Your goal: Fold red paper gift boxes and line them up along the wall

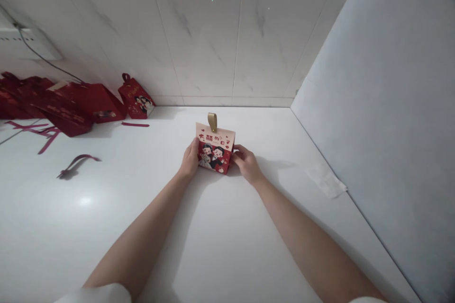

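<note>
A small red and cream paper gift box [215, 150] stands on the white table between my hands. Its front carries a cartoon couple and red characters, and a gold ribbon loop [212, 122] sticks up from its top. My left hand [190, 157] presses against the box's left side, fingers mostly behind it. On the right side, my right hand [246, 163] grips the edge with bent fingers and thumb. Between them the two hands hold the box upright.
Several red gift boxes [106, 104] stand along the wall at the left, one smaller box [137, 98] at their right end. Loose dark red ribbons [80, 161] lie before them. A white tissue [327, 181] lies by the right panel [398, 104]. A cable [46, 59] hangs from a power strip.
</note>
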`<state>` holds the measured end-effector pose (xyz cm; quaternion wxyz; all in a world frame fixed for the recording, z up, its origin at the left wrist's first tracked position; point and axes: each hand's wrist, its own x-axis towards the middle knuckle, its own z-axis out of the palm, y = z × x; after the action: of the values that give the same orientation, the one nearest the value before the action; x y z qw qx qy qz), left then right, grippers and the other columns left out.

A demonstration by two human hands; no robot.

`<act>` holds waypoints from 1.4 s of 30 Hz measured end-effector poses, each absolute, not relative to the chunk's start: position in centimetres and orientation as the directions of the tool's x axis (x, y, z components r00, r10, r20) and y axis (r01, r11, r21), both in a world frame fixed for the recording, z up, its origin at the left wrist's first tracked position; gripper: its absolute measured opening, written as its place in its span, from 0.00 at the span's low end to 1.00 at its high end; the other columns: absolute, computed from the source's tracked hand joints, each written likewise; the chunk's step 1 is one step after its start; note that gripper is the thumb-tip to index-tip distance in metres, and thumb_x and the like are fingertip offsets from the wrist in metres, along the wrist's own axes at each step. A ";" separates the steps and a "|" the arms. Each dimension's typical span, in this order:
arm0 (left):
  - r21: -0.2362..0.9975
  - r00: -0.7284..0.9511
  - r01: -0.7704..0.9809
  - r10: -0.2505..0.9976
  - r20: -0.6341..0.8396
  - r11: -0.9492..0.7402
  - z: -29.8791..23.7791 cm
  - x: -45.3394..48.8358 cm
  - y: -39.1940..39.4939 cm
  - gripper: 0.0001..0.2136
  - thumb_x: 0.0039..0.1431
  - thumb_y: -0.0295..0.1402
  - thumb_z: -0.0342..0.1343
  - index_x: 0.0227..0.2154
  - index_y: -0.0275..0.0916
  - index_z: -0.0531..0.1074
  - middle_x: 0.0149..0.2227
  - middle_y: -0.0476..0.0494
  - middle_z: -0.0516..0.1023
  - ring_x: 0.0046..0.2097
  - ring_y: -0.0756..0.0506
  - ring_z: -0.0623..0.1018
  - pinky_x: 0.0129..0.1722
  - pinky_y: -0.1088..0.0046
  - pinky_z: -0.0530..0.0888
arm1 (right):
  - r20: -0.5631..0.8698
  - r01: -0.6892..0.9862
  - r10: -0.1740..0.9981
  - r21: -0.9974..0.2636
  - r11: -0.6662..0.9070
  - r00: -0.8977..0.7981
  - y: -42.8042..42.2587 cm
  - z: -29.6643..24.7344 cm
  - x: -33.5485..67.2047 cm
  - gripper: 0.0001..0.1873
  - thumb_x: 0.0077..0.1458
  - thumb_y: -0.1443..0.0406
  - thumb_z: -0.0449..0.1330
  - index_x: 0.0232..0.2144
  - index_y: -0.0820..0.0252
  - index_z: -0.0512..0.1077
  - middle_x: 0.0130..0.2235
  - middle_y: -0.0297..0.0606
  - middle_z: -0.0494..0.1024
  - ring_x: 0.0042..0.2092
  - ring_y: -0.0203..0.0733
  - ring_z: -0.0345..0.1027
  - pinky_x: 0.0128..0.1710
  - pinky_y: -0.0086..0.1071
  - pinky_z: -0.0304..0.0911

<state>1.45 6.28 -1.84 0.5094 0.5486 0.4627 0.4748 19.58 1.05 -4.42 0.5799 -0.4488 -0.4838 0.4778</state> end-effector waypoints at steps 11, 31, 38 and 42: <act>0.996 0.110 0.049 0.991 0.072 -0.078 -1.7 1.3 6.2 0.30 0.58 0.56 0.43 0.43 0.33 0.75 0.44 0.37 0.79 0.49 0.35 0.75 0.51 0.60 0.69 | 0.149 -0.084 0.985 -0.984 0.156 0.082 1.0 -4.7 19.4 0.12 0.52 0.56 0.58 0.38 0.54 0.71 0.35 0.35 0.80 0.33 0.42 0.74 0.35 0.35 0.68; 0.972 0.080 -0.032 0.969 0.235 -0.234 -3.6 0.8 7.9 0.20 0.55 0.41 0.56 0.50 0.41 0.67 0.52 0.38 0.72 0.52 0.40 0.72 0.51 0.60 0.69 | 0.108 -0.105 0.984 -0.987 0.123 0.140 0.5 -3.9 19.7 0.25 0.54 0.48 0.56 0.18 0.61 0.72 0.13 0.32 0.67 0.17 0.33 0.58 0.18 0.28 0.54; 0.976 0.223 0.027 0.953 0.204 -0.215 -2.2 1.0 6.8 0.12 0.50 0.41 0.60 0.31 0.38 0.70 0.43 0.43 0.76 0.44 0.42 0.75 0.45 0.65 0.71 | 0.022 -0.229 0.979 -0.971 0.069 0.202 0.9 -3.9 19.3 0.23 0.53 0.46 0.55 0.29 0.59 0.73 0.18 0.31 0.70 0.20 0.36 0.63 0.23 0.31 0.65; 0.983 0.218 -0.049 0.959 0.182 -0.175 -2.0 1.1 6.7 0.13 0.52 0.43 0.58 0.29 0.38 0.68 0.45 0.43 0.76 0.46 0.42 0.74 0.46 0.66 0.71 | 0.124 -0.172 0.950 -0.969 0.178 0.286 0.9 -3.8 19.6 0.24 0.56 0.46 0.52 0.31 0.59 0.74 0.33 0.40 0.77 0.36 0.43 0.72 0.36 0.36 0.69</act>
<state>1.05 6.66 -2.05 0.5129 0.5882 0.3866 0.4915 19.62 0.86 -3.84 0.6477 -0.4726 -0.4119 0.4330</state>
